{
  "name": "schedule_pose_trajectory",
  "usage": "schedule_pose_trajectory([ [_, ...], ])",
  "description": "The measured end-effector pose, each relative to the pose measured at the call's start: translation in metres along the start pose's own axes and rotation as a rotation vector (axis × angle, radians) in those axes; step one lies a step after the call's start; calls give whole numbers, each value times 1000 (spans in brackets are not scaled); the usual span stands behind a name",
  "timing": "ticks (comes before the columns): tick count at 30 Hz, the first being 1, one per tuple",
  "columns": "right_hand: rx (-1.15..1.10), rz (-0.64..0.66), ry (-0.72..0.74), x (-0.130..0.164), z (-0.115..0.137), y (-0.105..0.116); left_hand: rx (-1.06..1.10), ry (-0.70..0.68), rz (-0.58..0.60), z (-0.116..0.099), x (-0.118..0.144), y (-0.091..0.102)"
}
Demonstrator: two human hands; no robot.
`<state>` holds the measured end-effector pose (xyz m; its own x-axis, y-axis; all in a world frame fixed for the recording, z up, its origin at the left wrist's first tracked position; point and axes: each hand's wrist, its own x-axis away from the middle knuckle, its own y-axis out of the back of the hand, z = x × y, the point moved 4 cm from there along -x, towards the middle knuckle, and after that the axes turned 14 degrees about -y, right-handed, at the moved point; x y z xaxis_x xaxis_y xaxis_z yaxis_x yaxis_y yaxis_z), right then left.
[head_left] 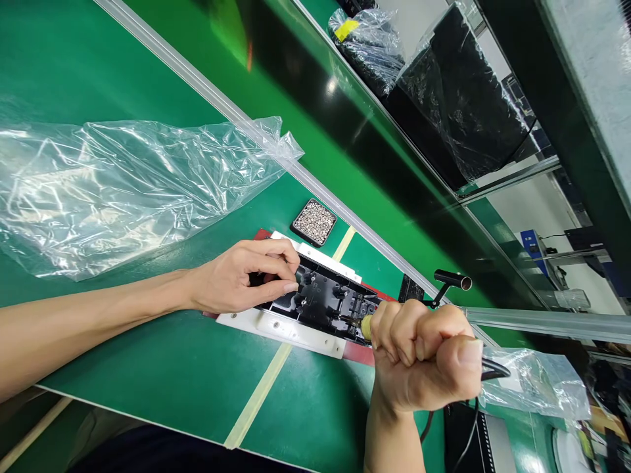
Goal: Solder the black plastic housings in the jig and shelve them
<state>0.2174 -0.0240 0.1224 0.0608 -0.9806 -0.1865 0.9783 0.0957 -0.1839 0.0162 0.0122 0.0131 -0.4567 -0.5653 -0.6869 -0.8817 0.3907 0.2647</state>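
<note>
A long black plastic housing (315, 295) with screw posts lies in a fixture that has white side blocks (296, 332) and a red base (358, 353). My left hand (246, 276) rests over its left end, with thumb and fingers drawn together; what they hold, if anything, is hidden. My right hand (424, 351) is wrapped round an electric screwdriver, whose yellow nose (365, 327) sticks out of the fist. Its bit points into the housing near the right end. The bit's very tip is too small to make out against the black part.
Behind the fixture sits a small black tray (314, 222) full of tiny screws. A clear plastic bag (138, 190) covers the bench's left side. A metal rail (197, 79) runs along the back. At right are a black tube stand (451, 280), cable (495, 370) and another bag (537, 381).
</note>
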Motion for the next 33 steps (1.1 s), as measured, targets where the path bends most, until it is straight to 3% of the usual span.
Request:
schedule_pose_trajectory([
  [33,-37,-35,-1,5,-2,2,-2,20,22,2,3,0],
])
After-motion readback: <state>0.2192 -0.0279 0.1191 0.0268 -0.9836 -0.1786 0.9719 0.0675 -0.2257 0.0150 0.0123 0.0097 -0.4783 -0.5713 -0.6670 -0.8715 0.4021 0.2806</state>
